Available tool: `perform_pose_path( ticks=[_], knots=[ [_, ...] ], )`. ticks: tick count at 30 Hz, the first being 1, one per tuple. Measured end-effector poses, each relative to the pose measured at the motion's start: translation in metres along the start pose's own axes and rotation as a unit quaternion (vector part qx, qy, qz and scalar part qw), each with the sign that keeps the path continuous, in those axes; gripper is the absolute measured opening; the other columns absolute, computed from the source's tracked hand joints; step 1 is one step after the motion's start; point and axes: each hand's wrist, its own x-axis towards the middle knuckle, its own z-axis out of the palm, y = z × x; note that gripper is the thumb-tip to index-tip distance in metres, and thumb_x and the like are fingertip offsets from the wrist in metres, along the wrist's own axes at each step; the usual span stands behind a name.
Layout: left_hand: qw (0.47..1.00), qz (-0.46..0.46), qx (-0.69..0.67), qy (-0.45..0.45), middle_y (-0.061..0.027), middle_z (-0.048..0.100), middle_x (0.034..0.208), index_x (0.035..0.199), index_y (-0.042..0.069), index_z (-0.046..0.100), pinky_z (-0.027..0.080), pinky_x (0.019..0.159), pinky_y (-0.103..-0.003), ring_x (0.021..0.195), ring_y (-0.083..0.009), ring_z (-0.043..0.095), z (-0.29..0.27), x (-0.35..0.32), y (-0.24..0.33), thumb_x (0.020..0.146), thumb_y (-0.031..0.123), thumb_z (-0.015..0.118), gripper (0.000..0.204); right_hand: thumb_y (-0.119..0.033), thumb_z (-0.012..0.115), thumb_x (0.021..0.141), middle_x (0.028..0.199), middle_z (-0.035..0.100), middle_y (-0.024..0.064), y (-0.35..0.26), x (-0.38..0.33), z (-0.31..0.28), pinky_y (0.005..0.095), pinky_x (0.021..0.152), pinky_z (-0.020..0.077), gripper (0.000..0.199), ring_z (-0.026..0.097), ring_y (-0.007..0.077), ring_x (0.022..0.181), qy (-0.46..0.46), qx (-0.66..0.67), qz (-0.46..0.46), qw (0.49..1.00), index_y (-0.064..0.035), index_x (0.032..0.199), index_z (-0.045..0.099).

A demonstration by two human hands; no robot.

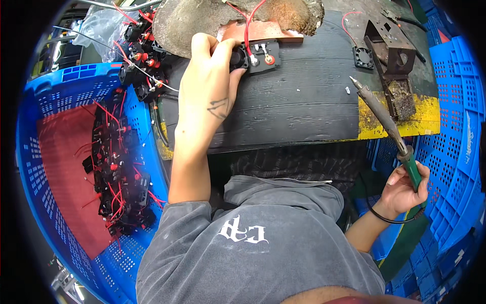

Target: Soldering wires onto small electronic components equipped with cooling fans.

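Observation:
My left hand (208, 71) reaches over the black work surface (298, 96). Its fingers are closed on the left end of a small black socket panel (273, 53) with metal terminals and a red ring. Red wires (247, 33) run up from the panel, which lies against a reddish-brown strip (253, 31). Off to the right, my right hand (407, 190) is wrapped round the green handle of a soldering iron (379, 114). The iron's tip points up and left, apart from the panel. My left fingers partly hide the panel's left end.
A rusty metal stand (395, 55) and a small black fan (363, 58) are at the right of the surface. Wired black parts (139, 63) pile up at the left edge. Blue baskets (458, 126) flank me; the left one holds several wired parts (114, 172) on a red sheet.

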Motion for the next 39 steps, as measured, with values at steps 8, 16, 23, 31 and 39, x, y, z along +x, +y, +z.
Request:
perform_pose_path(
  ticks=[8,16,23,31,39],
  knots=[
    [0.995,-0.015,-0.09,-0.049,-0.0127,0.047,0.096,0.111,0.005,0.059,0.047,0.078,-0.036,0.087,-0.0306,0.054,-0.03,-0.019,0.008,0.067,0.001,0.075,0.047,-0.038,0.044,0.093,0.097,0.066,0.0213,-0.001,-0.001,-0.011,0.0256,0.044,0.0491,0.045,0.063,0.022,0.062,-0.001,0.001,0.011,1.0,0.0013,0.109,0.059],
    [0.977,-0.014,-0.132,-0.168,-0.0119,0.047,0.097,0.112,0.005,0.057,0.046,0.076,-0.036,0.088,-0.029,0.052,-0.095,-0.056,0.0,0.063,0.002,0.076,0.053,-0.037,0.044,0.094,0.09,0.065,0.0236,0.003,0.0,-0.019,0.0247,0.043,0.0472,0.044,0.06,0.0212,0.056,0.0,-0.027,0.017,0.999,0.0017,0.111,0.057],
    [0.981,-0.171,-0.05,-0.081,-0.0059,0.044,0.095,0.111,0.004,0.061,0.041,0.067,-0.027,0.076,-0.0154,0.045,-0.156,-0.073,-0.021,0.064,-0.006,0.071,0.049,-0.04,0.047,0.091,0.079,0.064,0.0198,0.004,0.004,-0.016,0.0247,0.039,0.045,0.046,0.057,0.0204,0.05,0.063,-0.047,0.019,0.997,0.0022,0.105,0.058],
    [0.955,-0.265,0.137,0.003,-0.0095,0.047,0.094,0.112,-0.001,0.06,0.045,0.071,-0.03,0.077,-0.0181,0.05,-0.167,-0.11,-0.093,0.077,0.0,0.068,0.035,-0.036,0.045,0.095,0.084,0.065,0.0208,0.003,0.008,-0.021,0.025,0.048,0.047,0.043,0.059,0.0222,0.058,0.007,-0.002,0.027,1.0,0.0003,0.112,0.059],
    [0.97,-0.21,0.121,0.037,-0.0054,0.045,0.091,0.113,0.002,0.061,0.042,0.067,-0.027,0.07,-0.0141,0.043,-0.156,-0.099,-0.089,0.076,0.001,0.07,0.038,-0.036,0.046,0.094,0.083,0.065,0.0199,0.002,0.007,-0.019,0.0244,0.046,0.047,0.043,0.059,0.0206,0.057,0.014,-0.019,0.025,0.999,0.0013,0.112,0.059]
  ],
)
